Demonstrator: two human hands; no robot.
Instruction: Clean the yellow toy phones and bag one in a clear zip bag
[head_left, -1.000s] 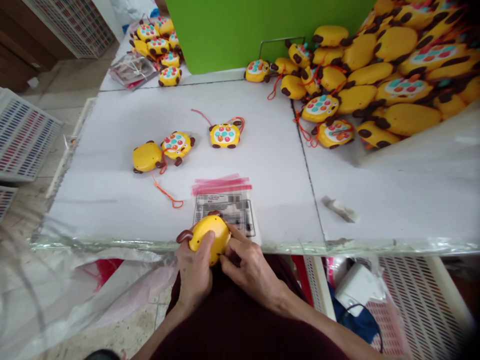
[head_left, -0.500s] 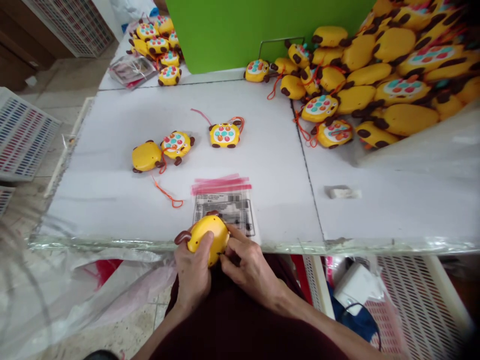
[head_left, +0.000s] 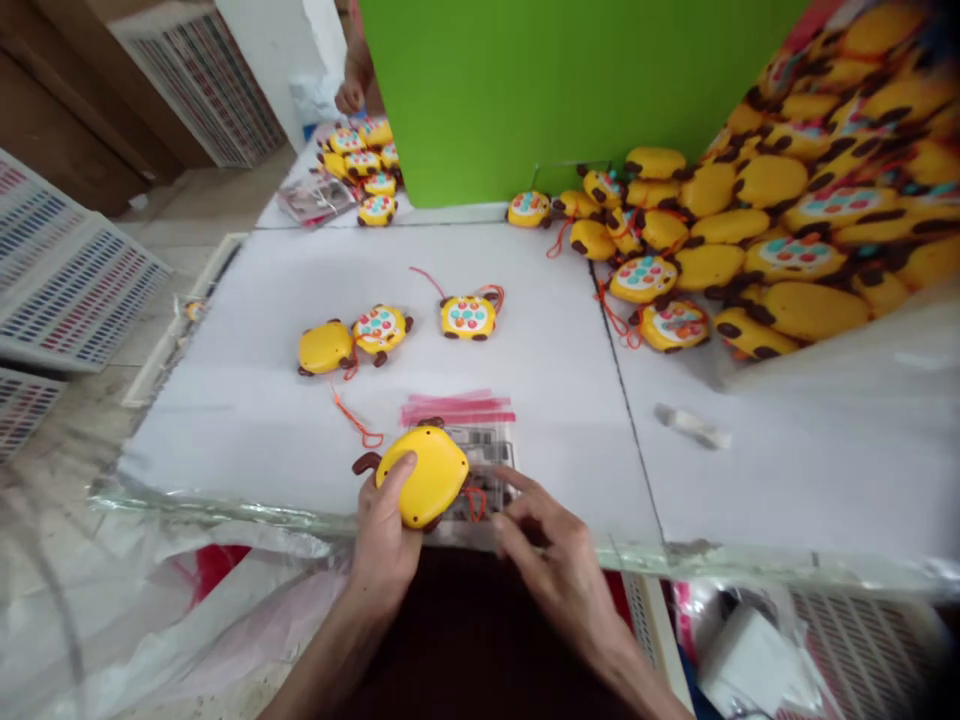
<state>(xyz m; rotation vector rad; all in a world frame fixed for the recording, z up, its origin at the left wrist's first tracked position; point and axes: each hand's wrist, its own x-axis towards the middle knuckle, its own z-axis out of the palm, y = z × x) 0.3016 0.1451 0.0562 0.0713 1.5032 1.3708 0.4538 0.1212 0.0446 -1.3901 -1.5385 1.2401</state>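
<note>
My left hand [head_left: 388, 530] grips a yellow toy [head_left: 426, 478] with brown feet, its plain back with small holes facing up and the thumb across it. A red cord loop [head_left: 475, 503] hangs from the toy's right end. Just right of the loop is my right hand [head_left: 551, 540], thumb and forefinger apart, with nothing visible between them. Under the toy lie printed clear bags with pink strips [head_left: 457, 408]. A loose orange cord [head_left: 358, 420] rests to the left of them. Farther back are a face-down toy [head_left: 325, 347] and two button-side-up toys [head_left: 380, 331], [head_left: 468, 317].
Many yellow toys [head_left: 709, 268] are heaped at the right. A green panel [head_left: 555, 90] stands at the back, with a smaller toy pile [head_left: 364, 150] and another person's hand [head_left: 351, 95] at its left. A small white object [head_left: 694, 427] lies on the right of the table.
My right hand has moved right, away from the toy, and its fingers have opened. The red loop now shows at the toy's end. The view has shifted, and another person's hand has appeared.
</note>
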